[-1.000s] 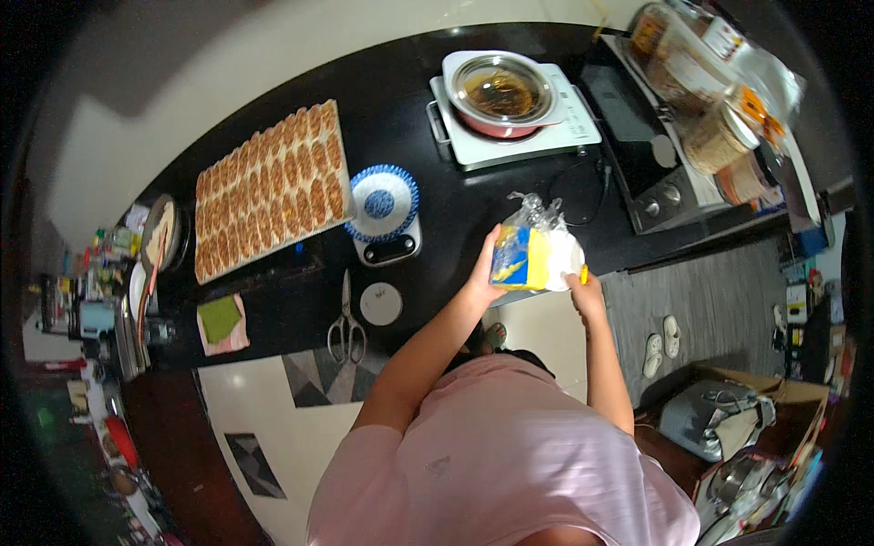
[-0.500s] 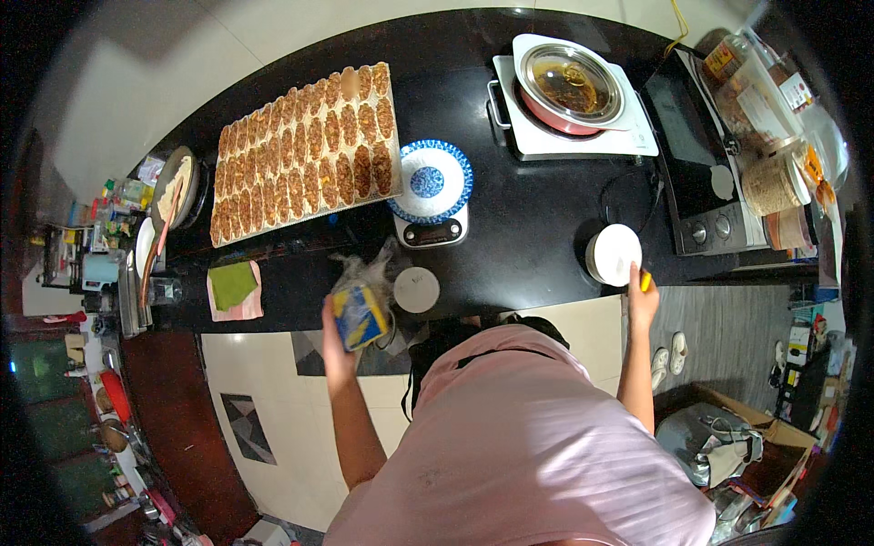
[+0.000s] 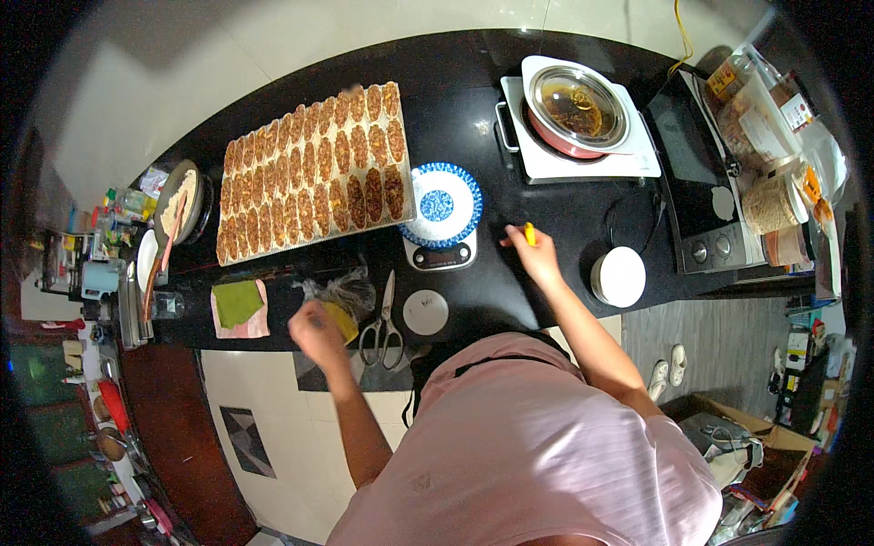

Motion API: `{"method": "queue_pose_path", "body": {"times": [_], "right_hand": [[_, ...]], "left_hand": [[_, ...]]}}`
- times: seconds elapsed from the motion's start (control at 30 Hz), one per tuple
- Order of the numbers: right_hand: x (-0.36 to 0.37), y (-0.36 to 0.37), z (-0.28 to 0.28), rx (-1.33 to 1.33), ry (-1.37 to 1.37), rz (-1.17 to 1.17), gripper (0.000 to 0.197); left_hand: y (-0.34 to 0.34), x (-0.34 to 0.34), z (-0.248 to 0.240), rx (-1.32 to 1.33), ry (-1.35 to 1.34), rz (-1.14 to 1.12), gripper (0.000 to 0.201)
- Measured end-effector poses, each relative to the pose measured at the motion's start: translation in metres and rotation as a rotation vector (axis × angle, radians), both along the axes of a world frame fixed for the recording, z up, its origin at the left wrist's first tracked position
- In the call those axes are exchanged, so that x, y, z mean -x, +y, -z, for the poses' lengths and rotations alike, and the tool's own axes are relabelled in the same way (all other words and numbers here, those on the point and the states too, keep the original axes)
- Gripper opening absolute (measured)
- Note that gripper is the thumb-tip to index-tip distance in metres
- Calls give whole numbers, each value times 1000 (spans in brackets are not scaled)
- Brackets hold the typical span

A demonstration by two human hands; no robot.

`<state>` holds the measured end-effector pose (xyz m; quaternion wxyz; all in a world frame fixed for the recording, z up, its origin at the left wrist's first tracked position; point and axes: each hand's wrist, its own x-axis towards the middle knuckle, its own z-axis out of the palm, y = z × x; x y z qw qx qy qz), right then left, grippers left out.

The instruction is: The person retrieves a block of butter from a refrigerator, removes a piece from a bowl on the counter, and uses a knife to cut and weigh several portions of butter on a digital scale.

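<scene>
Grasping bright-yellow object (image 3: 530, 234) with right hand (image 3: 540, 261), right of scale (image 3: 440, 259). Left of it, cannot tell whether grasping yellow, crumpled-plastic packet (image 3: 343, 321) with left hand (image 3: 317, 334).

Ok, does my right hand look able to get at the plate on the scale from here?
Probably yes: nothing seems to stand between the right hand and the near side of the plate, though that hand holds a small yellow thing.
</scene>
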<state>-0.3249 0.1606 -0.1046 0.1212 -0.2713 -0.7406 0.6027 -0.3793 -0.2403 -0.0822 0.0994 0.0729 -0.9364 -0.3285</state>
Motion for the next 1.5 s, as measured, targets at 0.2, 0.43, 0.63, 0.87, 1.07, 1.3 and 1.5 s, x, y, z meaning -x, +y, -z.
{"method": "queue_pose_path", "body": {"times": [0.2,0.43,0.63,0.87,1.07,1.3,1.5], "right_hand": [[65,-26,9,-102,-117,17,49],[55,-29,42,-45,-82,56,34],[12,-13,-1,-185,-259,144,29],[-55,30,-14,-385,-381,262,29],[-117,47,-85,-693,-351,507,31],[-192,118,-48,-700,-632,601,40],[-188,140,-16,-642,-478,529,28]], "left_hand": [[147,38,14,-203,-77,295,53],[174,75,69,2,-216,300,63],[198,34,72,-193,-205,404,63],[247,-7,65,-233,-156,629,47],[262,-7,68,-353,-293,593,40],[275,-7,45,-635,-550,589,36],[268,1,69,-719,-538,607,48]]}}
